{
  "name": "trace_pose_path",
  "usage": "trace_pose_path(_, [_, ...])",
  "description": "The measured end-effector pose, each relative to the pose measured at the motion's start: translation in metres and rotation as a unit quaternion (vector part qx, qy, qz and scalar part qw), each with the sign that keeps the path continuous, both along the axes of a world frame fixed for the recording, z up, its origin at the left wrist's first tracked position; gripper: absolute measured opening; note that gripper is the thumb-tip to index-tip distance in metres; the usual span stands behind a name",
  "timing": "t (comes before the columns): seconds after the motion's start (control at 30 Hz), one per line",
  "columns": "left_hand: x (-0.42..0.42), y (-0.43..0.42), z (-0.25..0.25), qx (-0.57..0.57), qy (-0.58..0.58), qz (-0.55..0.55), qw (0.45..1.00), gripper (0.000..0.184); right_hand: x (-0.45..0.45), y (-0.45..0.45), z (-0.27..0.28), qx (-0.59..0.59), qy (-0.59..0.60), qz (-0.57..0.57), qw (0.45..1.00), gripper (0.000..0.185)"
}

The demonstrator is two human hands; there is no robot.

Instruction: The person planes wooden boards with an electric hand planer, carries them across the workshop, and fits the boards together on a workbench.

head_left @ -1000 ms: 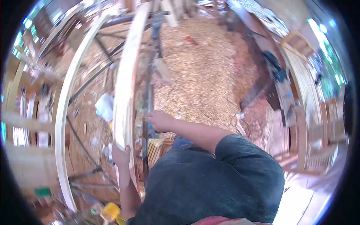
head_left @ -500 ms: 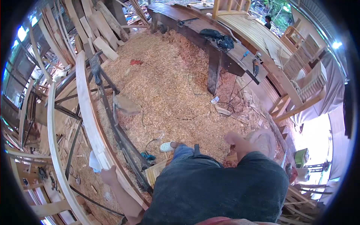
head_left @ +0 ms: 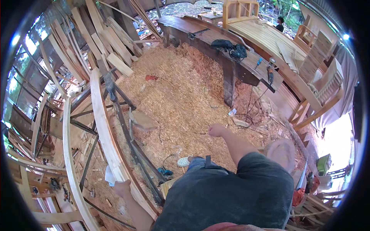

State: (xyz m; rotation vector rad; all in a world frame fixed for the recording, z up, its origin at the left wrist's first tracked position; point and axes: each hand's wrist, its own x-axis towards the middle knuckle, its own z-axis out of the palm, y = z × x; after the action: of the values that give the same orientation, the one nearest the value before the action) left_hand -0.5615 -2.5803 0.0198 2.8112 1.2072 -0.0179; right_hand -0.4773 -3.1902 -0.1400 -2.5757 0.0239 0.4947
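Observation:
My left hand [head_left: 122, 188] is at the lower left, its fingers on the edge of a long pale board [head_left: 103, 125]. The board rests on dark metal trestles [head_left: 133, 148], beside a second long pale board [head_left: 68, 148]. My right hand [head_left: 216, 130] is held out over the shavings with its fingers curled, and nothing shows in it. A white sheet or bag [head_left: 110, 176] lies just left of my left hand. A hammer-like tool [head_left: 110, 87] sits on the trestle beside the board's far part.
Wood shavings [head_left: 177, 100] cover the floor. At the right, a dark workbench [head_left: 200, 34] holds a black bundle [head_left: 230, 49] and a grinder [head_left: 271, 72]. Planks [head_left: 100, 42] lean at the back left. A person [head_left: 280, 24] is far off. A teal tool [head_left: 165, 171] lies near my foot.
My right hand has moved from beside the board out to the right, over the shavings. My left hand stays at the board. The view has turned toward the workbench.

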Motion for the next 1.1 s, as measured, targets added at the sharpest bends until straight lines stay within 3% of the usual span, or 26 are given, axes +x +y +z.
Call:
trace_pose_path(0.17, [0.017,0.002,0.019,-0.057,0.101,0.004,0.993,0.071,0.004,0.011,0.024,-0.015,0.028,0.048,0.998,0.029])
trace_pose_path(0.27, [0.017,0.010,0.011,-0.088,0.080,0.009,0.993,0.070,-0.019,0.005,-0.016,-0.068,0.063,0.108,0.990,0.032])
trace_pose_path(0.33, [0.013,0.004,0.012,-0.075,0.059,0.014,0.995,0.068,-0.049,-0.005,-0.074,-0.094,0.066,0.062,0.991,0.030])
trace_pose_path(0.4, [0.013,0.010,0.005,-0.065,0.044,0.018,0.997,0.067,-0.077,-0.018,-0.086,-0.141,0.100,0.226,0.959,0.029])
trace_pose_path(0.5, [0.016,0.028,-0.020,-0.077,0.019,0.018,0.997,0.066,-0.119,-0.035,-0.104,-0.076,0.237,0.185,0.951,0.027])
trace_pose_path(0.6, [0.015,0.032,-0.028,-0.118,-0.007,0.026,0.993,0.062,-0.169,-0.036,-0.077,0.073,0.260,-0.137,0.953,0.026])
trace_pose_path(0.77, [0.000,-0.008,0.009,-0.147,-0.023,0.049,0.988,0.058,-0.179,-0.044,-0.092,0.021,0.246,-0.082,0.966,0.025])
trace_pose_path(0.87, [0.004,0.008,-0.021,-0.051,0.053,0.017,0.997,0.065,-0.173,-0.049,-0.097,-0.010,0.141,0.009,0.990,0.025])
trace_pose_path(0.97, [-0.007,0.035,-0.056,-0.050,0.058,0.005,0.997,0.073,-0.161,-0.064,-0.131,-0.044,0.078,0.041,0.995,0.026])
trace_pose_path(1.1, [-0.050,-0.002,-0.024,-0.010,0.052,0.020,0.998,0.075,-0.159,-0.072,-0.101,0.035,0.251,-0.108,0.961,0.029])
